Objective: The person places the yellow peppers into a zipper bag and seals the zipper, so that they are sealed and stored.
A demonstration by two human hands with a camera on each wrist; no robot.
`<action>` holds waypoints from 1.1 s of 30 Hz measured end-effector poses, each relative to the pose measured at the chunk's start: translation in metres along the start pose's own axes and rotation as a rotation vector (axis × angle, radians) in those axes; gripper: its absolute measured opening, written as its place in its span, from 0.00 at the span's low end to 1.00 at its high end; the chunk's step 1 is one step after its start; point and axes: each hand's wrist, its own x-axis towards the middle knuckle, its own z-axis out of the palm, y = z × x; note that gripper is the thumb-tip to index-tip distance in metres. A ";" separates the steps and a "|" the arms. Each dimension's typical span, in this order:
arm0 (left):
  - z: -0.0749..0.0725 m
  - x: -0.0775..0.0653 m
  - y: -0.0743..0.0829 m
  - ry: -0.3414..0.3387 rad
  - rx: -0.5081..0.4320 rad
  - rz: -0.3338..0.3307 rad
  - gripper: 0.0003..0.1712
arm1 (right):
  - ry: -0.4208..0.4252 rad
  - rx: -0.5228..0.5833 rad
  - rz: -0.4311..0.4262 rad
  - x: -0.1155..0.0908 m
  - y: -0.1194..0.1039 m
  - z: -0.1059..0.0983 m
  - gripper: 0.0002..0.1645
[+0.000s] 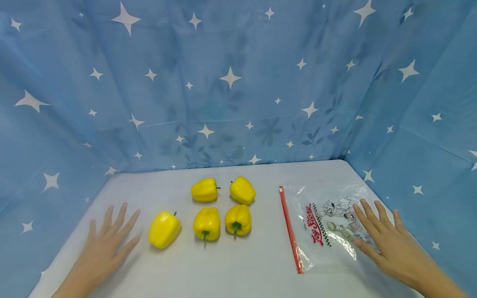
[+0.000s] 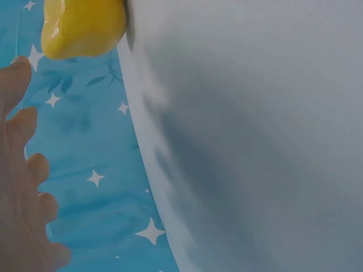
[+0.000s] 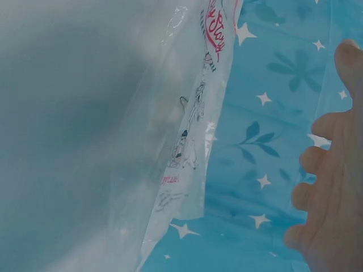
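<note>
My left hand (image 1: 102, 250), fingers spread and holding nothing, is over the left side of the table. Nearest to it lies a yellow bell pepper (image 1: 165, 230); a yellow pepper (image 2: 85, 27) also shows at the top of the left wrist view. Several more yellow peppers (image 1: 207, 224) are grouped further right, some with green stems facing me. On the right lies a flat clear zip bag (image 1: 335, 252) with a red zipper edge (image 1: 290, 231), "Toy Story" lettering and cartoon figures. My right hand (image 1: 396, 248) spreads its fingers above the bag's right part, overlapping it in the head view, and grips nothing.
A white-covered table (image 1: 261, 265) carries everything. Blue curtains (image 1: 231, 103) with white stars hang behind it and along both sides. In the left wrist view, the left hand's shadow (image 2: 204, 170) falls on the white surface.
</note>
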 end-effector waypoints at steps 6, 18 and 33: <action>-0.005 -0.006 0.005 -0.050 -0.009 -0.023 0.45 | -0.020 0.064 0.007 0.002 -0.016 0.005 0.56; -0.007 0.002 0.021 -0.039 -0.085 0.003 0.44 | -0.033 0.102 0.030 0.014 -0.030 0.000 0.55; -0.021 0.015 0.058 -0.061 -0.097 0.012 0.42 | 0.011 0.280 0.124 0.017 -0.055 -0.011 0.47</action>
